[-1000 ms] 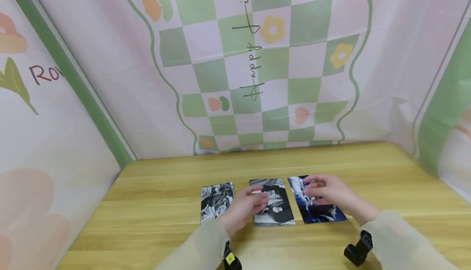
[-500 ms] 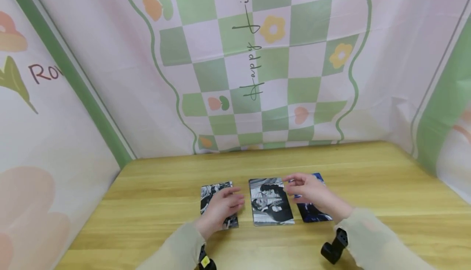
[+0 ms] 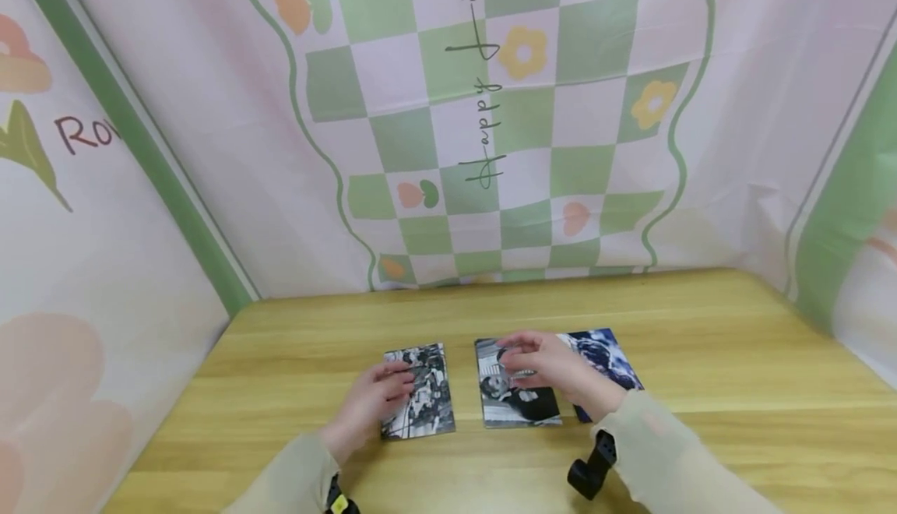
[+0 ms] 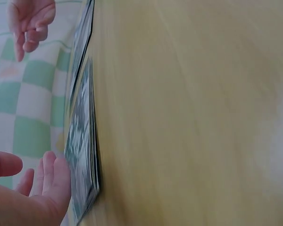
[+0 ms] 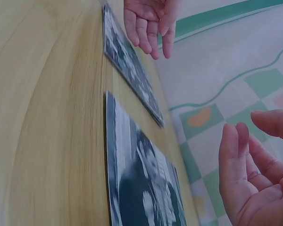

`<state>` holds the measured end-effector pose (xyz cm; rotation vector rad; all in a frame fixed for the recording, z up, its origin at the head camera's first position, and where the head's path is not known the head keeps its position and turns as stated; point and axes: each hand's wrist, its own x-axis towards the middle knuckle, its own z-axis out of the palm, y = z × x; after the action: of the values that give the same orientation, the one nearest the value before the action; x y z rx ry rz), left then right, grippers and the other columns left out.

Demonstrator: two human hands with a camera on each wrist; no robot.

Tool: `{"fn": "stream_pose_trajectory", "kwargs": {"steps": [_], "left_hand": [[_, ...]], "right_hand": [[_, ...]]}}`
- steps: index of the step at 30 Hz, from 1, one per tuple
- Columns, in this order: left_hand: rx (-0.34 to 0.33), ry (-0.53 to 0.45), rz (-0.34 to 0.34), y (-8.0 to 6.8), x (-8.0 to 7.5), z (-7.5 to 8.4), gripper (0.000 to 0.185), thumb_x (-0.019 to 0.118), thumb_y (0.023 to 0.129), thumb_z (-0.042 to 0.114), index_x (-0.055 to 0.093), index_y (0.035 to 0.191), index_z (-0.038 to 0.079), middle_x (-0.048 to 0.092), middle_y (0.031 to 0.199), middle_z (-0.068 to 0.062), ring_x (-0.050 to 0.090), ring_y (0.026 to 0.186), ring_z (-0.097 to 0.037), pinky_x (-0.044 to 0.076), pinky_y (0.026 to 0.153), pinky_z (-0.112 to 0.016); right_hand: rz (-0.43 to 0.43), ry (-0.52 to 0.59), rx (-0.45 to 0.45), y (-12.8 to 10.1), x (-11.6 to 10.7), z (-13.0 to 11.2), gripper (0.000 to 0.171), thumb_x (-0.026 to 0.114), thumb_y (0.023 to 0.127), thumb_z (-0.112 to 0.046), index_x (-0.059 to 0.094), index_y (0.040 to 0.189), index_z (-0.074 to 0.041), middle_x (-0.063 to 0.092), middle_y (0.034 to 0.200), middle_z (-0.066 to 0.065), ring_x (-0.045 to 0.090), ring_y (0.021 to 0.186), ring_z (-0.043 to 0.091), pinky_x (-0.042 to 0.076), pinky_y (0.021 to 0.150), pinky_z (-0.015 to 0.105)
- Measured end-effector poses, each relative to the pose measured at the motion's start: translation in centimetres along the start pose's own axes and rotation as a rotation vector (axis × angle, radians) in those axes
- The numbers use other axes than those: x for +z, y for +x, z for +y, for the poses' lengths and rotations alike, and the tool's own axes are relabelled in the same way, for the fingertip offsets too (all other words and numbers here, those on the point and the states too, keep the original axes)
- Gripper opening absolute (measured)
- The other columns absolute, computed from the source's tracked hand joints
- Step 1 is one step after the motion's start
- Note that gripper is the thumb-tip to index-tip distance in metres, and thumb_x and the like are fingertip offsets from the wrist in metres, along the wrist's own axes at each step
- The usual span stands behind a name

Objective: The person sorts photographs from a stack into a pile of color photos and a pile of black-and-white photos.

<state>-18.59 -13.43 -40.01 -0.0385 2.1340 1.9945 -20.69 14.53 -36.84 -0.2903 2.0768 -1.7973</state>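
Three photo cards lie in a row on the wooden table (image 3: 701, 327). My left hand (image 3: 388, 391) lies over the left side of the black-and-white left card (image 3: 427, 397), fingers relaxed; whether they touch it is unclear. In the left wrist view the left hand (image 4: 37, 181) sits against that card (image 4: 82, 155), seen edge-on. My right hand (image 3: 522, 357) hovers over the top of the black-and-white middle card (image 3: 518, 405), loosely curled and holding nothing. The right wrist view shows the right hand (image 5: 252, 165) apart from the middle card (image 5: 141, 188). The blue right card (image 3: 606, 354) lies partly behind my right wrist.
Checked green and pink cloth walls (image 3: 490, 109) close in the table at the back and on both sides. Bare wood lies behind the cards and to their left and right. A black camera mount (image 3: 592, 471) sits on my right wrist.
Both hands have shifted left. The left hand went from the middle card to the left card, the right hand from the blue card to the middle card. The cards stayed in place.
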Motion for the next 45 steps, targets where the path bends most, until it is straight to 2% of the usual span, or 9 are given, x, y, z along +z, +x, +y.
{"fn": "stream_pose_trajectory", "kwargs": {"steps": [7, 12, 16, 18, 21, 24, 33, 39, 45], "left_hand": [[0.041, 0.015, 0.132, 0.2, -1.8, -0.5, 0.034, 0.049, 0.093, 0.001, 0.048, 0.123, -0.016, 0.057, 0.116, -0.029, 0.062, 0.088, -0.015, 0.056, 0.086, -0.034], [0.048, 0.029, 0.171, -0.1, -3.0, -0.8, 0.035, 0.051, 0.091, 0.0, 0.048, 0.123, -0.016, 0.056, 0.118, -0.03, 0.063, 0.091, -0.02, 0.056, 0.086, -0.036], [0.033, 0.032, 0.176, -0.3, -3.6, -0.9, 0.035, 0.05, 0.092, 0.0, 0.046, 0.124, -0.016, 0.055, 0.119, -0.03, 0.062, 0.095, -0.023, 0.055, 0.089, -0.038], [0.023, 0.038, 0.168, -0.3, -3.8, -0.8, 0.036, 0.048, 0.093, 0.001, 0.045, 0.125, -0.015, 0.053, 0.122, -0.031, 0.061, 0.102, -0.03, 0.052, 0.094, -0.042], [0.013, 0.039, 0.146, -0.4, -3.9, -0.6, 0.037, 0.044, 0.095, 0.002, 0.042, 0.129, -0.014, 0.048, 0.128, -0.033, 0.053, 0.115, -0.041, 0.045, 0.102, -0.049], [0.003, 0.022, 0.132, -0.4, -4.0, -0.5, 0.039, 0.041, 0.096, 0.002, 0.039, 0.131, -0.014, 0.044, 0.132, -0.034, 0.045, 0.123, -0.045, 0.041, 0.105, -0.052], [-0.021, -0.052, 0.116, -0.4, -4.0, -0.5, 0.041, 0.038, 0.097, 0.001, 0.034, 0.135, -0.014, 0.036, 0.137, -0.038, 0.038, 0.128, -0.049, 0.046, 0.102, -0.045], [-0.036, -0.055, 0.113, -0.5, -4.0, -0.4, 0.042, 0.039, 0.098, 0.003, 0.034, 0.136, -0.013, 0.036, 0.137, -0.038, 0.041, 0.126, -0.047, 0.048, 0.1, -0.044], [-0.054, -0.069, 0.11, -0.6, -4.0, -0.6, 0.043, 0.04, 0.097, 0.002, 0.033, 0.136, -0.013, 0.038, 0.135, -0.038, 0.044, 0.123, -0.046, 0.052, 0.096, -0.041]], "right_hand": [[-0.029, 0.082, 0.008, 1.0, 1.5, 0.5, 0.044, 0.055, 0.094, -0.009, 0.042, 0.13, 0.013, 0.057, 0.104, 0.008, 0.058, 0.088, 0.014, 0.057, 0.08, 0.031], [-0.021, 0.12, 0.01, 1.4, 2.5, 0.8, 0.045, 0.055, 0.094, -0.009, 0.041, 0.131, 0.013, 0.057, 0.107, 0.012, 0.058, 0.089, 0.014, 0.057, 0.079, 0.029], [-0.031, 0.143, 0.012, 1.8, 3.1, 1.2, 0.045, 0.056, 0.093, -0.009, 0.041, 0.13, 0.013, 0.055, 0.117, 0.02, 0.06, 0.094, 0.017, 0.056, 0.087, 0.037], [-0.04, 0.149, 0.012, 2.1, 3.4, 1.5, 0.045, 0.055, 0.094, -0.009, 0.041, 0.131, 0.013, 0.052, 0.122, 0.025, 0.06, 0.097, 0.019, 0.055, 0.09, 0.04], [-0.049, 0.15, 0.011, 2.4, 3.9, 1.8, 0.044, 0.054, 0.094, -0.009, 0.041, 0.13, 0.013, 0.048, 0.128, 0.028, 0.059, 0.104, 0.024, 0.053, 0.093, 0.041], [-0.056, 0.141, 0.012, 2.7, 4.4, 2.0, 0.043, 0.054, 0.094, -0.009, 0.042, 0.13, 0.013, 0.046, 0.13, 0.029, 0.057, 0.109, 0.027, 0.052, 0.094, 0.041], [-0.062, 0.157, 0.054, 3.3, 5.5, 2.2, 0.04, 0.053, 0.093, -0.006, 0.043, 0.128, 0.012, 0.047, 0.129, 0.027, 0.057, 0.109, 0.028, 0.053, 0.093, 0.038], [-0.063, 0.177, 0.076, 3.4, 5.8, 2.2, 0.041, 0.053, 0.094, -0.005, 0.043, 0.13, 0.01, 0.047, 0.131, 0.025, 0.056, 0.112, 0.028, 0.051, 0.096, 0.04], [-0.07, 0.183, 0.087, 3.5, 6.2, 2.4, 0.04, 0.053, 0.094, -0.005, 0.043, 0.129, 0.011, 0.048, 0.129, 0.024, 0.057, 0.108, 0.021, 0.051, 0.097, 0.04]]}}
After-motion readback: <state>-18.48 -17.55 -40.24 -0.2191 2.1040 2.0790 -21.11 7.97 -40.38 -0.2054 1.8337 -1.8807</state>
